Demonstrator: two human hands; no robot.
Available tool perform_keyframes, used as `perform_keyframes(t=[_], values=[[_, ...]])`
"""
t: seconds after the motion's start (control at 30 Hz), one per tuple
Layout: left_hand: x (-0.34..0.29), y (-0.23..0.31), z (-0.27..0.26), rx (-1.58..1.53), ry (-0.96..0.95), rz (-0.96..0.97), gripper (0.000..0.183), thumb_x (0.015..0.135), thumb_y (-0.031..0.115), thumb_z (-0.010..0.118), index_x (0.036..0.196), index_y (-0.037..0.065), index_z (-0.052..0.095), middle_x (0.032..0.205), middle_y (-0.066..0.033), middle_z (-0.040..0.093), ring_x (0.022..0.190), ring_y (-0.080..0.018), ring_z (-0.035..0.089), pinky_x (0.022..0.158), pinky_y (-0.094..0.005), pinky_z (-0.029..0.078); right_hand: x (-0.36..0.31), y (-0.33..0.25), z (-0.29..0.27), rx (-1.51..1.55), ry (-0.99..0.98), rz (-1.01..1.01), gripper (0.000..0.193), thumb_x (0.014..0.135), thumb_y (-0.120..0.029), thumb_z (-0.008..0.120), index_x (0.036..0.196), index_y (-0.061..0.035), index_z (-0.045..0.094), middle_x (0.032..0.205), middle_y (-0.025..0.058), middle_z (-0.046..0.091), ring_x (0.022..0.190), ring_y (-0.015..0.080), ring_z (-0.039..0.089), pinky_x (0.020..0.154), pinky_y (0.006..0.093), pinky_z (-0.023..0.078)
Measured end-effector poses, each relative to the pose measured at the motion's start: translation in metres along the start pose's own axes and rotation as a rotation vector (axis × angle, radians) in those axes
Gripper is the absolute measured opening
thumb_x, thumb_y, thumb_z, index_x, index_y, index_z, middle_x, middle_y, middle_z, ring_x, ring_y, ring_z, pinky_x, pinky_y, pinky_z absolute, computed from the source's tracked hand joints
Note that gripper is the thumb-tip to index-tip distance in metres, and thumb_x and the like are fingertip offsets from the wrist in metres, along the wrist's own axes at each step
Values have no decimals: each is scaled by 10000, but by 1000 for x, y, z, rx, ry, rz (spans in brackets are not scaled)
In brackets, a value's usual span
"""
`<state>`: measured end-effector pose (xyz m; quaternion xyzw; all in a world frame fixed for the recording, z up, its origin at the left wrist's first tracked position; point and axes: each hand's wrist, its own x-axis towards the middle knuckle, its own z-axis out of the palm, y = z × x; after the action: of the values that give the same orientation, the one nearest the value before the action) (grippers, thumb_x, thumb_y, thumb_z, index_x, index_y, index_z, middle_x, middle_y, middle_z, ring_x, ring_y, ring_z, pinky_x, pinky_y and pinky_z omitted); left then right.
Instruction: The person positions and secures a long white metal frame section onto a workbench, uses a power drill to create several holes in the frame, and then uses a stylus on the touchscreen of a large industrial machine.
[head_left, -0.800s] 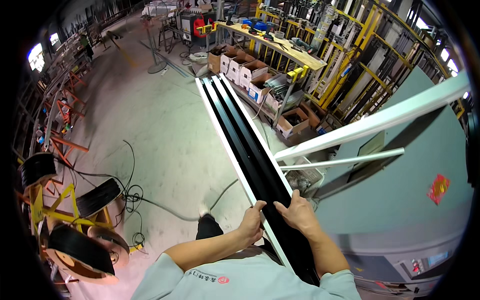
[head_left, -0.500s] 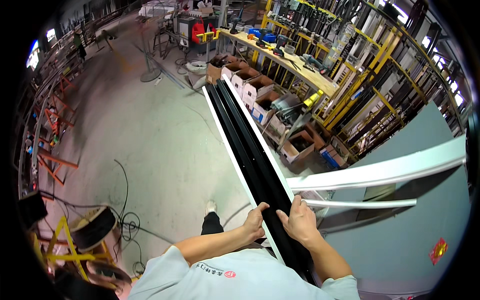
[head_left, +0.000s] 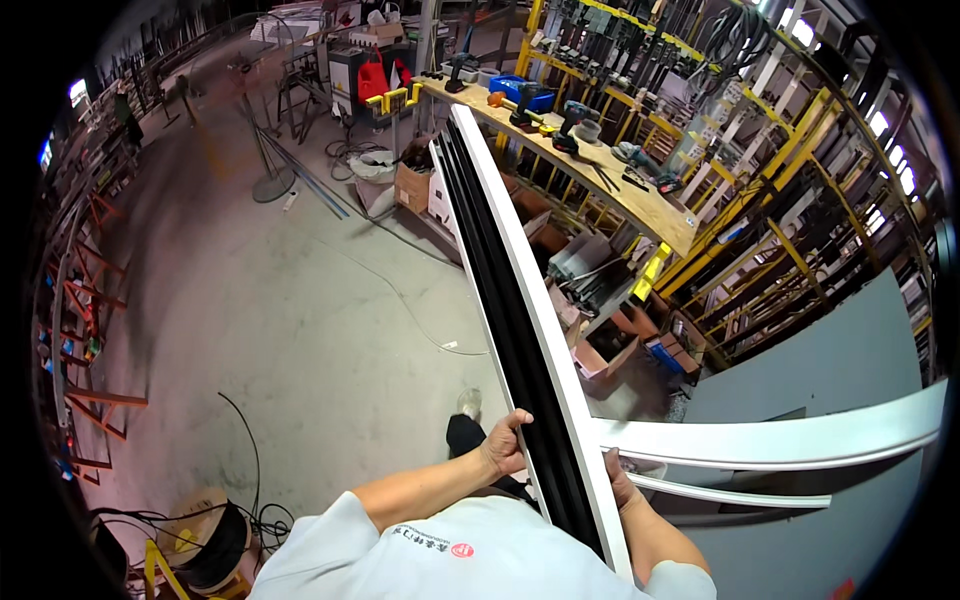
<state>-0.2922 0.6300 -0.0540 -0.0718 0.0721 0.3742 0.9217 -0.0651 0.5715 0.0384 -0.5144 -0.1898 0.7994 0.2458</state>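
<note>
Workshop floor (head_left: 330, 320) — lettered shirt (head_left: 485, 560), held frame (head_left: 515, 310)

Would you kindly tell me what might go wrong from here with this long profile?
1. The long black-and-white profile reaches far ahead of the left hand and right hand, so its far end might dip or swing.
2. That end overlaps the workbench in view and could knock it or its power tools, though the real gap is hard to judge.
3. A thin cord lies ahead of the person's shoe and might catch it.
</note>
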Motion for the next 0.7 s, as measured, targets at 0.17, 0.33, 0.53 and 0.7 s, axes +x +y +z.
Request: perform_keyframes(t=[0.17, 0.33, 0.53, 0.7], values=[[61, 125, 29, 73, -14, 16, 430, 811, 212, 716, 1181, -5, 736, 1161, -147, 774, 1078, -319, 738, 1064, -510, 562, 94, -88, 8, -16, -221, -84, 900, 940, -521, 698, 1566, 55, 403, 1479, 114, 568, 1349, 211, 544, 1155, 340, 405], [121, 229, 54, 518, 198, 211, 262, 925, 315, 677, 1055, 99, 748, 957, -33, 754, 854, -154, 670, 859, -361, 531, 167, -182, 15, -99, -315, -160, 1016, 884, -556, 750, 1577, 82, 368, 1504, 121, 543, 1371, 216, 526, 1174, 337, 383], [191, 302, 108, 468, 277, 375, 327, 1055, 434, 529, 959, 173, 703, 843, 14, 703, 770, -137, 636, 858, -353, 532, 216, -248, 29, -222, -323, -352, 1158, 817, -598, 813, 1589, 114, 326, 1535, 131, 513, 1398, 221, 504, 1196, 334, 357], [232, 321, 128, 417, 447, 407, 409, 1117, 447, 371, 1207, 116, 594, 1013, -36, 671, 893, -184, 638, 893, -409, 557, 262, -248, 18, -429, -175, -532, 1138, 767, -407, 834, 1612, 114, 277, 1566, 161, 491, 1422, 241, 487, 1216, 347, 336]])
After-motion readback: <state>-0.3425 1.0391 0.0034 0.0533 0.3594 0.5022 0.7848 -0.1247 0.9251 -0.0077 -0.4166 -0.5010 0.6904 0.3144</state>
